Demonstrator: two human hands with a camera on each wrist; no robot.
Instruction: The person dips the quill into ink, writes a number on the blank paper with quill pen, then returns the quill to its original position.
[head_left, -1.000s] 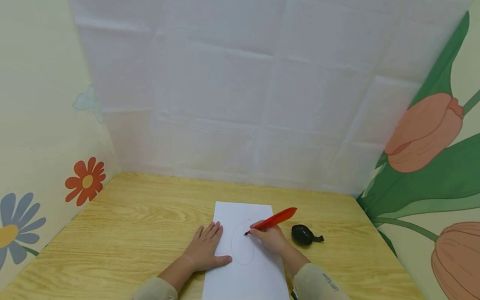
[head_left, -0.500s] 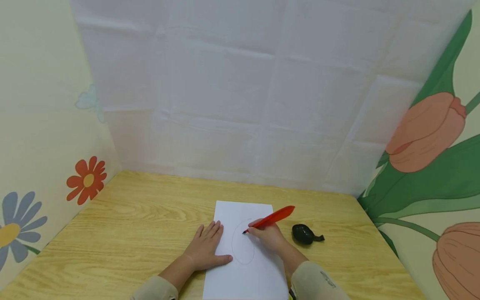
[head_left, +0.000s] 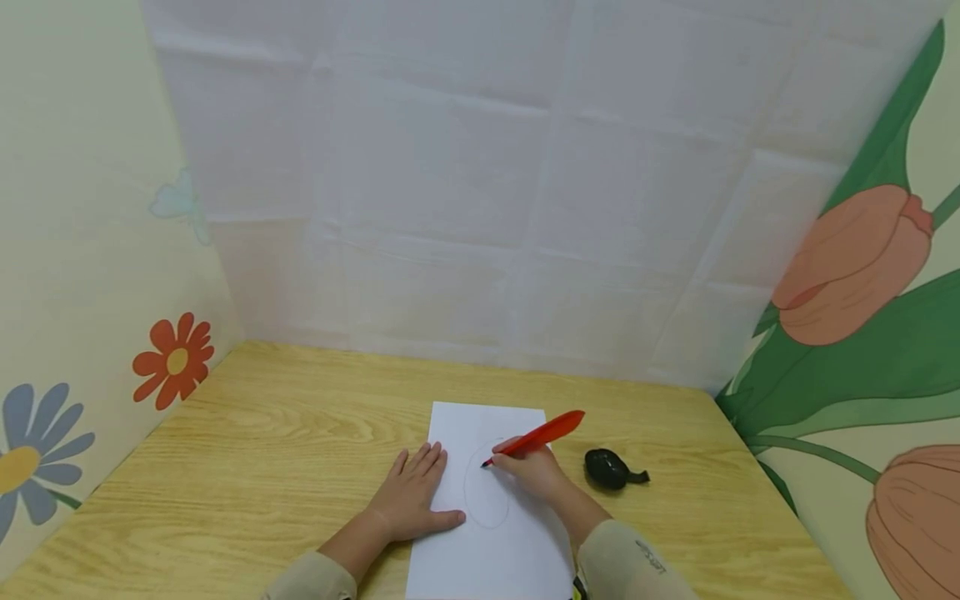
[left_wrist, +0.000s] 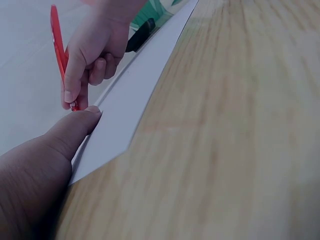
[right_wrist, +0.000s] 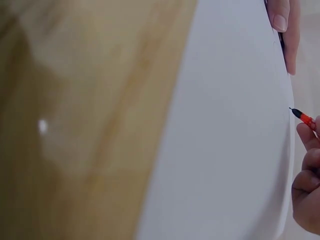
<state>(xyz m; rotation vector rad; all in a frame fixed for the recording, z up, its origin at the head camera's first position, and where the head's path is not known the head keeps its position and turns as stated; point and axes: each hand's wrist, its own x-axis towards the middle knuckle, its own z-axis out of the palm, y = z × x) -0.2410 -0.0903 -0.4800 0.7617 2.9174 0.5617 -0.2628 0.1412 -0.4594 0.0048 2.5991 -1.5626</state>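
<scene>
A white sheet of paper (head_left: 498, 554) lies on the table, bearing a thin drawn oval outline (head_left: 487, 527). My right hand (head_left: 536, 473) pinches a red feather-shaped pen (head_left: 546, 431), whose dark tip is at the paper inside the upper part of the oval. The right wrist view shows the pen's black tip (right_wrist: 296, 112) close over the sheet; contact is hard to tell there. My left hand (head_left: 412, 496) rests flat on the sheet's left edge, fingers extended and thumb spread over the paper. In the left wrist view, its thumb (left_wrist: 75, 130) lies near the pen.
To the right of my right hand sits a shiny black rounded object with a short neck (head_left: 609, 469). A small black and yellow thing (head_left: 578, 588) shows partly by the right sleeve. Beyond the wood-grain table (head_left: 300, 417) hangs a white sheet (head_left: 450, 208); flowered walls flank it.
The pen tip has moved slightly left and up inside the oval, with my right hand following. My left hand and the paper have stayed put.
</scene>
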